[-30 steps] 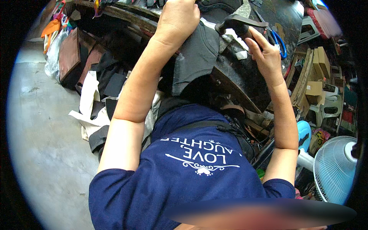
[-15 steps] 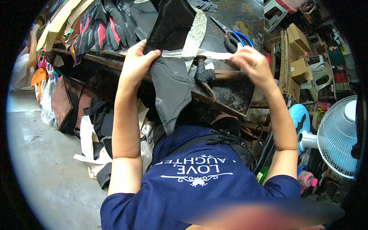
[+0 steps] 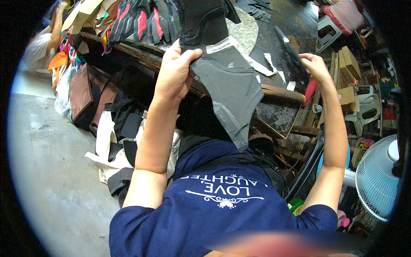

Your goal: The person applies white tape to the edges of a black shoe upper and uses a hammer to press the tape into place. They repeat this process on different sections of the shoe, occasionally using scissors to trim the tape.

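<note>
My left hand [image 3: 177, 70] is closed, thumb on top, round the edge of a grey and black shoe-upper piece [image 3: 231, 85]. The piece hangs by its pointed end toward my lap. A strip of white tape [image 3: 246, 58] is stuck across its upper part, and the loose end trails to the right over the table. My right hand [image 3: 317, 70] is closed at the handle end of dark, blurred scissors [image 3: 287, 43], whose blades point up and left. Its fingers partly hide the handles.
Black and red cut pieces [image 3: 147, 23] lie at the back left of the dark table [image 3: 295, 13]. A speckled pale slab [image 3: 244, 30] is under the work. A fan [image 3: 379, 177] stands at right. Someone in a white top [image 3: 38, 49] is at far left, another person [image 3: 346, 17] at back right.
My right hand has let go of the white tape and moved right to the scissors, which have turned. The shoe-upper piece and my left hand appear farther right as the view shifted.
</note>
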`<state>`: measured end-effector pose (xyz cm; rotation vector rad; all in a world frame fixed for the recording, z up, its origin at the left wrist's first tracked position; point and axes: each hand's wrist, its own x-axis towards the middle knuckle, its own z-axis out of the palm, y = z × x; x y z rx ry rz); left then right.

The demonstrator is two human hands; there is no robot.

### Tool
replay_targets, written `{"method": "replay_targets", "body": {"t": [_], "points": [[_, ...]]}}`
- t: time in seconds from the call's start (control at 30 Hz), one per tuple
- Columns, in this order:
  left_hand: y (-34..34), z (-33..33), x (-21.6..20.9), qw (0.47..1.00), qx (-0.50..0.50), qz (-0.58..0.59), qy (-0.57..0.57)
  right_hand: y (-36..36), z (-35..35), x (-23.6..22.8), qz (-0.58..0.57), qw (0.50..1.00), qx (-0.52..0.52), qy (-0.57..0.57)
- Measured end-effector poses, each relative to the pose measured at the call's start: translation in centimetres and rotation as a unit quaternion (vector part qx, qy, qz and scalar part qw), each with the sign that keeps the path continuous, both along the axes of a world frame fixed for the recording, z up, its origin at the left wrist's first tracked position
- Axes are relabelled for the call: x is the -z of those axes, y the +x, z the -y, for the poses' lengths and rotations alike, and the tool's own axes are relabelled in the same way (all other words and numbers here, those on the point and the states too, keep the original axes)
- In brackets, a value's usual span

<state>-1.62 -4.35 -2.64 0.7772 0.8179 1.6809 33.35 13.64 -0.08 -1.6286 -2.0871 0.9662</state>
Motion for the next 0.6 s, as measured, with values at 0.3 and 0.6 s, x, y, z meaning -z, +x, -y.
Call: {"method": "replay_targets", "body": {"t": [0.3,0.6], "points": [[0.5,0.0,0.1,0.997,-0.017,0.071,-0.029,-2.2,12.5,-1.4,-0.344,0.9,-0.103,-0.248],[3.3,0.9,-0.8,0.998,-0.039,0.043,-0.029,-5.6,16.7,-1.3,-0.313,0.889,-0.168,-0.288]]}}
